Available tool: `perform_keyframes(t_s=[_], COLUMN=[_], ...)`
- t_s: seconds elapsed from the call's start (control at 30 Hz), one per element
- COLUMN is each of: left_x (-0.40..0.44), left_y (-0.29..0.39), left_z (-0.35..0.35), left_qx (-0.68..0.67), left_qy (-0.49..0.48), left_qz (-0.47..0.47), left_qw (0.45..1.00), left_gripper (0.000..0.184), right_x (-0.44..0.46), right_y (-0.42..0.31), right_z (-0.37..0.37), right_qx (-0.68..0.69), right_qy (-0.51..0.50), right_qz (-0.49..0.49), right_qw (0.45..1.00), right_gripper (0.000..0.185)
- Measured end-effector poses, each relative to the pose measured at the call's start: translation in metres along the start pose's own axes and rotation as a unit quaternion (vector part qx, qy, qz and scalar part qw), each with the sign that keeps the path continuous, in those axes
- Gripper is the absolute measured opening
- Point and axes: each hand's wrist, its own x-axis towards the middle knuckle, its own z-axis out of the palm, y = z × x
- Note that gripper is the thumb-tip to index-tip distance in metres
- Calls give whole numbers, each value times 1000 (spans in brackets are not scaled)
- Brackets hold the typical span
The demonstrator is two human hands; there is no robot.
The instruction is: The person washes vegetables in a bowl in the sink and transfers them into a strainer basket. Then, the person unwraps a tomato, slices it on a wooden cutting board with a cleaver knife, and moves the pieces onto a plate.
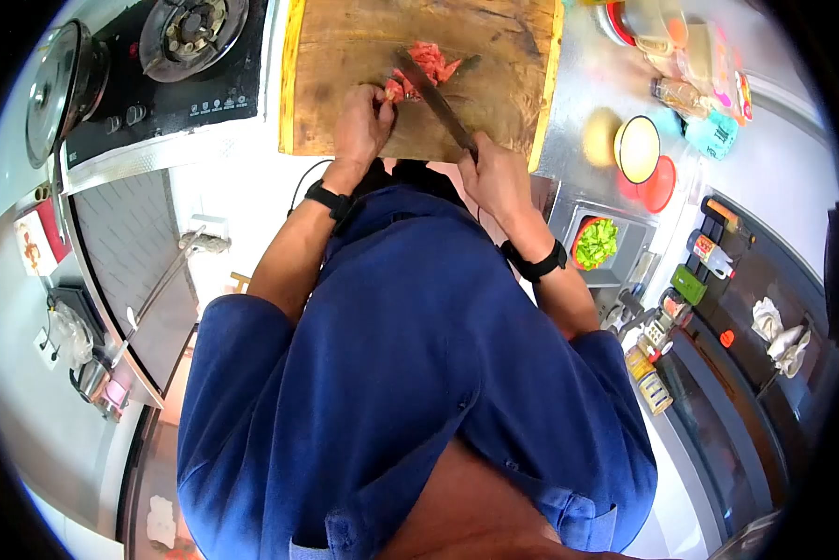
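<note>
A wooden cutting board (331,56) carries a small heap of cut red meat (430,58). My right hand (498,177) is wrapped round the handle of a kitchen knife (443,107). Its dark blade runs up and to the left, along the near side of the meat and partly across it. At the left end of the heap, my left hand (363,125) has its fingers curled in and presses on a piece of the meat beside the blade. The left fingertips are partly hidden.
A gas hob (172,89) and a lidded pan (64,93) are on the left. Right of the board stand a pale yellow bowl (637,149), a red bowl (660,185) and several bottles and packages. Below them, a sink (615,210) holds chopped greens (596,245) in a red container.
</note>
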Motion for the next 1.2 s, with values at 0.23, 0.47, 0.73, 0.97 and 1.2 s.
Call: perform_keyframes(t_s=[0.23,0.47,0.73,0.97,1.2], left_x=[0,-3,-3,2,0], left_y=[1,1,4,18,1], left_z=[1,3,3,2,16], left_qx=[-12,29,27,-30,-129], left_qy=[8,5,-10,-54,-14], left_qz=[11,9,30,-95,-115], left_qw=[1000,1000,999,994,985], left_gripper=[13,13,10,16,13], right_x=[12,5,3,0,1], right_y=[9,12,15,20,22], right_z=[23,16,16,23,22], right_qx=[-44,33,42,41,44], right_qy=[-58,-59,-56,-31,-17], right_qz=[3,37,45,23,-3], right_qw=[997,997,997,998,999], right_gripper=[25,26,26,24,22])
